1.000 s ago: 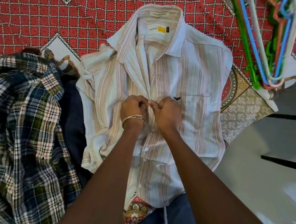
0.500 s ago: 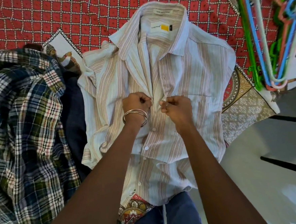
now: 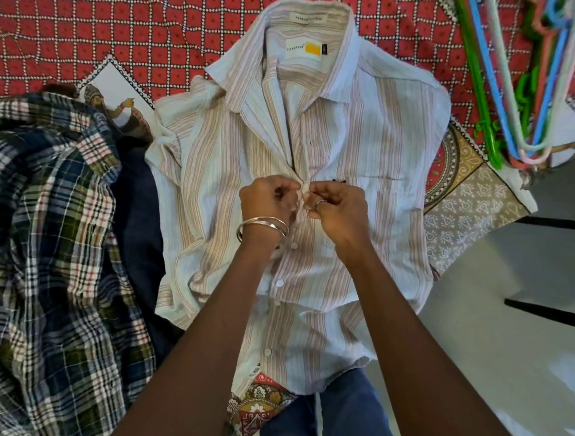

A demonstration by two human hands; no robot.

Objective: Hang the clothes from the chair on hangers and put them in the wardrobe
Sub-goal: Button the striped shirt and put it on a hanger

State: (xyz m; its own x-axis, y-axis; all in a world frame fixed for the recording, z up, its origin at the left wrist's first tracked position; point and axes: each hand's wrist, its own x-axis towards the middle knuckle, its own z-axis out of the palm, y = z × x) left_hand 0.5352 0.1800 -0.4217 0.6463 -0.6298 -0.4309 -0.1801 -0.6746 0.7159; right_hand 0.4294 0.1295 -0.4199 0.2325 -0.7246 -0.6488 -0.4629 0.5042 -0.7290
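the striped shirt (image 3: 358, 138) lies front up on the red patterned bedspread (image 3: 62, 39), collar at the far end, with a white and yellow label showing inside the neck. its hem hangs over the near edge of the bed. the placket is open from the collar down to the chest, and several white buttons show along the lower front.

the left hand (image 3: 266, 202) and the right hand (image 3: 338, 205) meet at the placket about chest height. both have their fingers curled and pinch the shirt's two front edges between thumb and fingertips, knuckles almost touching. whether a button sits between the fingers cannot be told. the left wrist carries silver bangles (image 3: 263, 226), and a ring shows on one finger of the right hand.

just left of the striped shirt lies a dark navy garment (image 3: 136, 214), and further left a crumpled plaid shirt (image 3: 43, 252) in blue, green and white covers that side of the bed. at the far right a bundle of plastic hangers (image 3: 507, 66), green, blue, pink and pale, rests on the bedspread near the shirt's shoulder. the person's blue trousers (image 3: 347, 414) show at the near edge, below the hem. pale floor (image 3: 523, 303) lies to the right.
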